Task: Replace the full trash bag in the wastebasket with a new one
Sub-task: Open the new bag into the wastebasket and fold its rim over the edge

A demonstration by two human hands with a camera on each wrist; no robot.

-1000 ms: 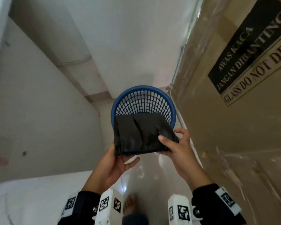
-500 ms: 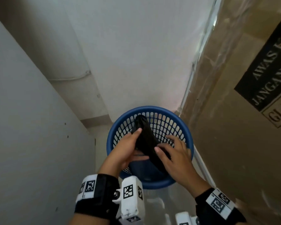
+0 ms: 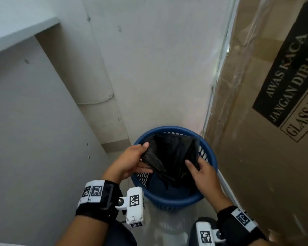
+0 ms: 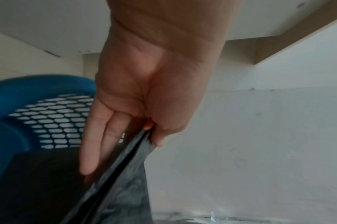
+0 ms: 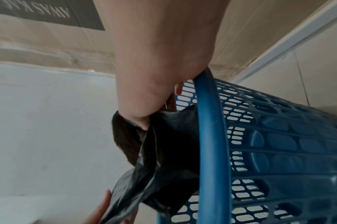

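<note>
Each bare forearm wears a wide black wrist strap carrying white panels printed with black square fiducial codes. A white block-shaped camera housing, also marked with such codes, juts from the left strap on a small metal screw joint at lower centre. A similar white housing sits beside the right strap at the lower right.

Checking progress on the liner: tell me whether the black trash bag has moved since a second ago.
Yes. The black trash bag went from folded flat above the blue wastebasket's near rim to spread open and hanging down inside it.
</note>
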